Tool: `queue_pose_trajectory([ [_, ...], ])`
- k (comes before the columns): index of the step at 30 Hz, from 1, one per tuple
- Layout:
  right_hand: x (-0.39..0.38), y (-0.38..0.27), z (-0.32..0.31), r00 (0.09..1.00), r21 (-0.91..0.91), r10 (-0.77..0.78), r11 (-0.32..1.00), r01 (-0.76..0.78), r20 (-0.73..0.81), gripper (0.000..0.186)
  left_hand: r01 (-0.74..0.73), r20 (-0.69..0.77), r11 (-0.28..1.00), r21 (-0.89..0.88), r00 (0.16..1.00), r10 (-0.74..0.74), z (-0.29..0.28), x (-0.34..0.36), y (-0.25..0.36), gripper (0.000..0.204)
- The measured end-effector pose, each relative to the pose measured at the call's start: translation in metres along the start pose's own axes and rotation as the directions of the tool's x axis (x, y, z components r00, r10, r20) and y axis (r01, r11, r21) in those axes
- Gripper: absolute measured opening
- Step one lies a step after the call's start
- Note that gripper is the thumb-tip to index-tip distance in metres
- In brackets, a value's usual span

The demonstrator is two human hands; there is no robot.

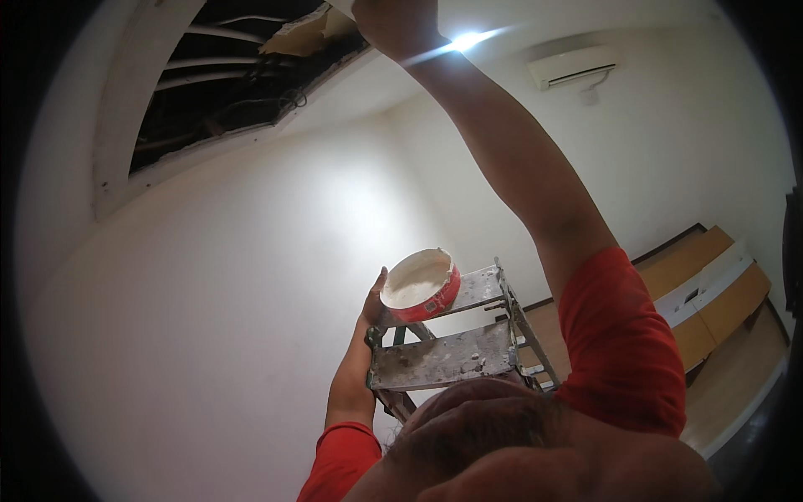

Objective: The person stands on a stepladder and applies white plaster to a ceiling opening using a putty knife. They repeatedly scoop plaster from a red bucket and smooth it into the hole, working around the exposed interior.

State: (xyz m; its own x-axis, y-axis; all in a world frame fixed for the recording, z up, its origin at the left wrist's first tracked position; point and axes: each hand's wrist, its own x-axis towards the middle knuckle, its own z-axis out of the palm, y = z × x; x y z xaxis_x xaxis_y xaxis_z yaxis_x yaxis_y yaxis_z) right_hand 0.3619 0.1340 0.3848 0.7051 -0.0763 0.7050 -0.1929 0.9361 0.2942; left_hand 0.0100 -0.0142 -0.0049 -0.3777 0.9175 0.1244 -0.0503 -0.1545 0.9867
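My right arm reaches up to the ceiling, and my right hand (400, 27) is closed near the top edge of the picture. What it grips is cut off there. On the top of a stepladder (443, 356) stands a red tub (422, 286) with whitish paste inside and smears on its rim. My left hand (374, 299) is pressed to the tub's left side, fingers bent along its wall, holding it. The ladder's steps are spotted with white. Left of my right hand, an opening (226, 75) in the ceiling shows dark space, pale pipes and cables.
A torn piece of board (301, 35) hangs at the opening's edge. A bright lamp (467, 40) shines beside my right wrist. An air conditioner (573, 67) is mounted high on the far wall. Wooden panels (711, 293) lie on the floor at right. A white wall (209, 318) runs along the left.
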Motion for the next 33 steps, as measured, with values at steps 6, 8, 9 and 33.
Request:
queue_pose_trajectory([
  [6, -0.014, 0.016, 0.024, 0.999, -0.038, 0.028, 0.999, -0.026, 0.044, 0.06, -0.013, 0.044, 0.998, -0.056, 0.999, 0.015, 0.0, 0.004, -0.001, 0.075],
  [8, -0.023, 0.02, 0.021, 0.987, 0.02, 0.123, 0.992, -0.125, 0.101, 0.06, 0.018, 0.053, 0.998, -0.059, 0.998, -0.015, 0.004, 0.0, 0.003, 0.077],
  [9, -0.027, 0.023, 0.018, 0.981, 0.052, 0.156, 0.985, -0.162, 0.116, 0.06, 0.034, 0.059, 0.998, -0.061, 0.998, -0.031, 0.005, -0.001, 0.003, 0.077],
  [33, -0.123, 0.2, 0.036, 0.98, -0.175, 0.199, 0.965, -0.197, -0.01, 0.045, 0.072, 0.05, 0.992, -0.106, 0.997, -0.067, -0.006, 0.009, 0.004, 0.076],
])
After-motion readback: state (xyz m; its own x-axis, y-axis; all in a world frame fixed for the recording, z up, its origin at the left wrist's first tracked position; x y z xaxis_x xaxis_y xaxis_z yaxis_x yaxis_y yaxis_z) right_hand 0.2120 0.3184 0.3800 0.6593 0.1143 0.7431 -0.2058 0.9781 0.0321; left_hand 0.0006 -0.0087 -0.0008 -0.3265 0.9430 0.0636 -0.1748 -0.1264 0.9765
